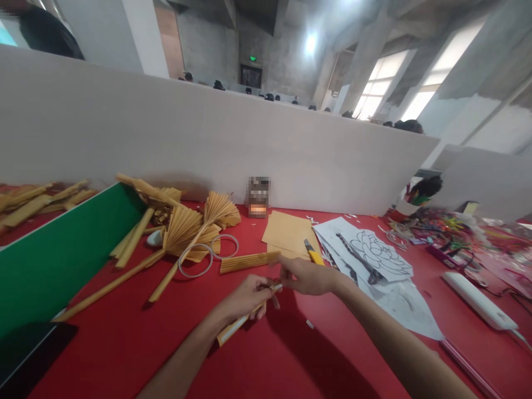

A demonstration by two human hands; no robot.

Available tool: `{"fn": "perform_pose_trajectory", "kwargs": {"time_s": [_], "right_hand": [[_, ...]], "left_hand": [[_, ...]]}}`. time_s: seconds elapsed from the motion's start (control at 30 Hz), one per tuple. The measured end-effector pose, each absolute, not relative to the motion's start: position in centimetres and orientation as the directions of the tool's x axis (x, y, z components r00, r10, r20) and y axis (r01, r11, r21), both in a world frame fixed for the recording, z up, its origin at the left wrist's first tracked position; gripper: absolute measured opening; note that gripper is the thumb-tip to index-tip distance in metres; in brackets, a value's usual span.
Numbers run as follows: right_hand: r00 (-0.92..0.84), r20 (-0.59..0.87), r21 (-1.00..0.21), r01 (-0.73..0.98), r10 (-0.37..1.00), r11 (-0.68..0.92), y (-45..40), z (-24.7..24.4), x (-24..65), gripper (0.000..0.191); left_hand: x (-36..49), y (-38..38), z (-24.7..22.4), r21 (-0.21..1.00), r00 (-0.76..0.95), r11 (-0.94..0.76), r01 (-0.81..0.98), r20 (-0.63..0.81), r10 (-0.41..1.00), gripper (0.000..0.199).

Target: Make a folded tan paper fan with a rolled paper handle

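Observation:
My left hand (pixel 245 296) is closed round a narrow pleated strip of tan paper (pixel 226 336), with a white band, probably tape, along its upper face. At the strip's far end, my right hand (pixel 307 275) has its fingers bent together near the white end. What those fingers pinch, if anything, is too small to tell. Just beyond my hands lies another pleated paper strip (pixel 245 262). A yellow utility knife (pixel 315 253) rests behind my right hand, partly over flat tan paper sheets (pixel 286 230). A small white scrap (pixel 310 324) lies below my right hand.
Paper fans on sticks (pixel 183 227) and two clear rings (pixel 195 260) lie at left, beside a green divider (pixel 83 249). A lotus drawing (pixel 380 249), a white power-strip-like device (pixel 477 299) and a cluttered pile (pixel 461 233) are at right. A white partition (pixel 208 144) stands behind.

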State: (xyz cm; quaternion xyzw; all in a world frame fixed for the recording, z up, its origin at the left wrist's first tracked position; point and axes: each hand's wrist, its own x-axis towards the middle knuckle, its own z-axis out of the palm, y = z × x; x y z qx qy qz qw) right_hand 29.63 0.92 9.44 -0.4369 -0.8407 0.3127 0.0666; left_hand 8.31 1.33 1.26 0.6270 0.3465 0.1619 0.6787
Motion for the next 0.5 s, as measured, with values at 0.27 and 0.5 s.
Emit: {"fn": "perform_pose_trajectory", "kwargs": {"time_s": [0.27,0.5], "right_hand": [[-0.599,-0.118,-0.520,0.717,0.792,0.465,1.3,9.0,29.5,0.054],[-0.552,-0.125,-0.434,0.778,0.825,0.455,1.4,8.6,29.0,0.051]], "left_hand": [[8.4,1.2,0.7,0.967,0.702,0.164,0.196,-0.255,0.665,0.062],[8.4,1.3,-0.2,0.964,0.715,0.194,0.182,-0.265,0.647,0.064]]}}
